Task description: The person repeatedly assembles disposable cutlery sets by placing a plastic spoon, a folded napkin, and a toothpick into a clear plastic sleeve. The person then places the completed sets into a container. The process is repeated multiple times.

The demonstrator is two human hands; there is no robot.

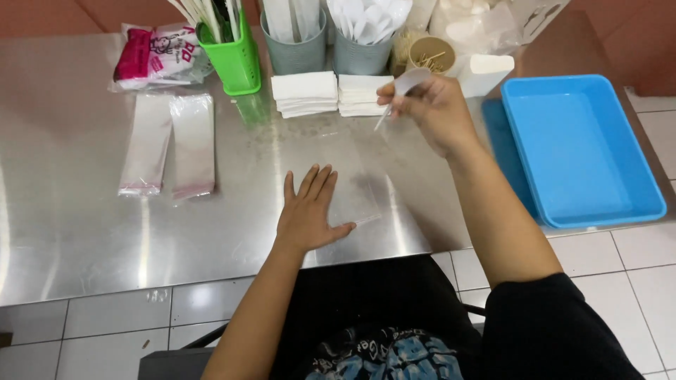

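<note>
Head view of a steel bench with two bare hands at work. The left hand lies palm down, fingers spread and released, pressing flat on a clear plastic sleeve that rests on the bench just in front of the person; the sleeve's far edge reaches beyond the fingertips and its right end shows past the thumb. The right hand is raised above the bench, behind and to the right of the sleeve, its fingers pinched on a white plastic spoon whose bowl points up-left and whose handle slants down toward the sleeve without touching it. Just behind the right hand stand two stacks of white folded napkins, side by side. Behind these, along the rear edge, a green basket holds straws or sticks, and two grey cups hold white utensils; a round tub of toothpicks stands to their right. Two flat bundles of clear sleeves lie at the left, with a pink-and-white packet behind them. A blue tray occupies the right end of the bench.
</note>
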